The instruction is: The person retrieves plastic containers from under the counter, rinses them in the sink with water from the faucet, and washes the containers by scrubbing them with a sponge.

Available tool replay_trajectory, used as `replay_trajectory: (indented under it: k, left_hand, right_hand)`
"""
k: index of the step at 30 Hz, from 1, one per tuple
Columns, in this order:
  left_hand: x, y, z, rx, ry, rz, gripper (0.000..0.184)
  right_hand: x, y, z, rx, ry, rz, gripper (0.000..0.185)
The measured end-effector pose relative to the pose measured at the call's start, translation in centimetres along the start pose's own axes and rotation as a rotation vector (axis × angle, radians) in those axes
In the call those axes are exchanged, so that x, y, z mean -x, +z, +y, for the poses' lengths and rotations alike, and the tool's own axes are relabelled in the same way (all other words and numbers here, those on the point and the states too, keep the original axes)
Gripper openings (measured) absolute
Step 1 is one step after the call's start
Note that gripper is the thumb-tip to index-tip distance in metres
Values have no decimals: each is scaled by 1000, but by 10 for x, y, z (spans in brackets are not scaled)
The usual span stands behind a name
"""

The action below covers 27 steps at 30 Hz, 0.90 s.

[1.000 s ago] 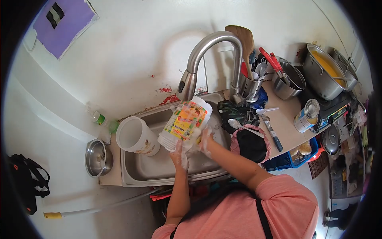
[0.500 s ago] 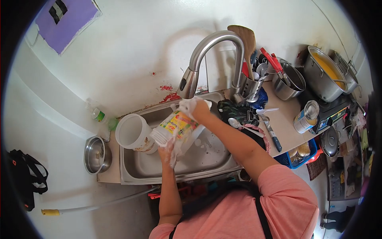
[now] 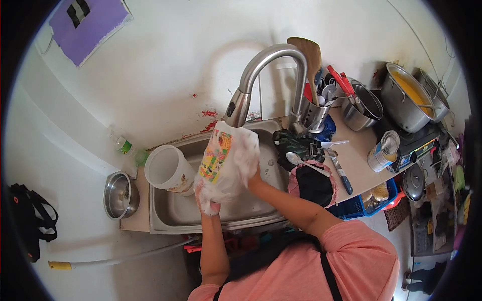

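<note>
Over the sink (image 3: 176, 210), a white plastic tub (image 3: 217, 155) with a yellow and red label is tilted upright and coated in soap suds. My left hand (image 3: 207, 202), foamy too, grips its lower end. Against the tub's right side presses my right hand (image 3: 249, 170), its fingers curled and buried in thick foam. Whatever lies under that foam is hidden. Just above the tub hangs the spray head of the faucet (image 3: 238, 108). Left of my hands, a second white bucket (image 3: 163, 168) stands at the sink's left end.
A steel bowl (image 3: 119, 195) and a green-labelled bottle (image 3: 124, 146) sit at left. On the right are a utensil holder (image 3: 316, 116), a knife (image 3: 341, 173), a black and pink cloth (image 3: 314, 185), an opened can (image 3: 384, 150) and a large pot (image 3: 405, 98) of yellow food.
The tub has turned from a slant to more upright, its label now facing left. My right hand has slid from its upper end down along the right side. My left hand still grips the lower end.
</note>
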<state>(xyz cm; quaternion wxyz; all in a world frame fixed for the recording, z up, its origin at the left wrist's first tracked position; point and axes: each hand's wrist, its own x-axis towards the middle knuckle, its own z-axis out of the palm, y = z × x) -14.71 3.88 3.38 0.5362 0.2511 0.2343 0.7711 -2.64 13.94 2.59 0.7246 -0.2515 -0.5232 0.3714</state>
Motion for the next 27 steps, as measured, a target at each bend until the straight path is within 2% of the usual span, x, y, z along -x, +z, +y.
replay_trajectory:
  k: [1,2,4,6,9,11,13,14,16,19,22,23,26,27]
  left_hand:
    - [1,-9,-2,9,-9,-22,51]
    - [2,-13,-3,19,-18,-46,51]
    - [2,-21,-6,31,-27,-70,53]
    - [7,-31,-7,34,-25,-63,58]
    - [10,-35,8,82,-181,68,56]
    - [15,-38,17,-466,106,-145,58]
    - [17,-36,24,-625,133,-130,58]
    - [15,-32,28,-510,18,-11,58]
    - [13,-19,38,-441,-86,122,54]
    - [17,5,52,-601,-62,128,46]
    - [17,11,50,-843,-62,10,40]
    - [14,8,46,-954,-77,-48,39]
    - [6,20,42,-1251,-10,-258,35]
    - [6,30,41,-1344,29,-332,35]
  right_hand:
    - [-18,7,-3,-614,321,135,42]
    - [-39,3,13,-662,306,128,38]
    - [-75,-17,24,-639,437,-10,33]
    - [-101,-42,9,-482,730,-275,31]
    - [-133,-47,22,-13,1100,-772,34]
    - [-124,-53,27,23,1103,-592,29]
    - [-108,-59,43,-264,1040,-514,22]
    - [-110,-55,37,-196,1062,-520,21]
    - [-120,-37,11,-62,1102,-534,21]
    - [-116,-35,30,310,369,-954,22]
    - [-94,-31,-5,1008,-330,-1166,17]
    - [-69,-29,34,1105,-197,-987,14]
    - [-30,-5,-4,797,-26,-688,31]
    - [-30,-4,-4,794,-26,-691,31]
